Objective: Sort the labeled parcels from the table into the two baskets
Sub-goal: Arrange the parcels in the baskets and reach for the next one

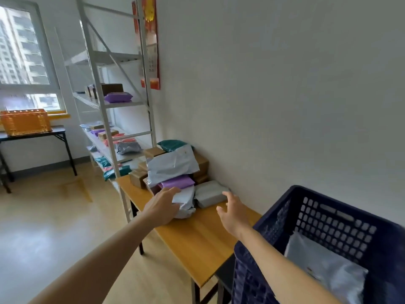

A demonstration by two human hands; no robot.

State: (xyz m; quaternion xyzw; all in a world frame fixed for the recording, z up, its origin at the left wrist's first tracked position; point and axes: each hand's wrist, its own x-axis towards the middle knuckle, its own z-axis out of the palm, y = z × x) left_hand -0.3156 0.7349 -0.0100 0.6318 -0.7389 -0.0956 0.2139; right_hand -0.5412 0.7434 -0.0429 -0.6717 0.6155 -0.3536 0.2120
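Note:
A heap of parcels lies at the far end of the wooden table point(197, 242): a large white mailer point(173, 164), a purple mailer point(176, 182), a grey packet point(208, 193), brown boxes point(202, 164) and a teal bag point(172, 144). My left hand point(163, 205) rests with fingers spread on a small white mailer point(186, 204) at the front of the heap. My right hand point(233, 210) hovers open just right of the grey packet, touching nothing. A dark blue basket point(328, 218) at lower right holds a white parcel point(324, 264). An orange basket point(25, 121) sits on a far table at left.
A metal shelf rack point(111, 102) stocked with more parcels stands just beyond the table along the wall. The dark folding table point(54, 131) under the orange basket is by the window. Bare wooden floor point(54, 216) spreads to the left.

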